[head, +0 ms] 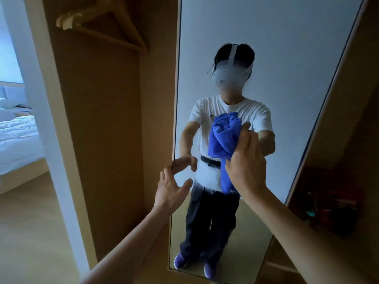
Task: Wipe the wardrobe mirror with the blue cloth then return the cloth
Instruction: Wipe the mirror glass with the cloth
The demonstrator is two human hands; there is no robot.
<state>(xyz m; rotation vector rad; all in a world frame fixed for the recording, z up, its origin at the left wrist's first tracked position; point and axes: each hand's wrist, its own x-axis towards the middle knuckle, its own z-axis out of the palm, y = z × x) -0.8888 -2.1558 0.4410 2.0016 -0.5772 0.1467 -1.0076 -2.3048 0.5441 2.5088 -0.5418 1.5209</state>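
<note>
The tall wardrobe mirror fills the middle and right of the head view and reflects a person in a white shirt. My right hand presses a bunched blue cloth against the glass at mid height, and a tail of the cloth hangs down below the hand. My left hand is at the mirror's left edge with fingers spread, its fingertips touching the edge, holding nothing.
An open wooden wardrobe bay stands left of the mirror with a wooden hanger at the top. A bed shows through the doorway at far left. Dark shelves sit to the right of the mirror.
</note>
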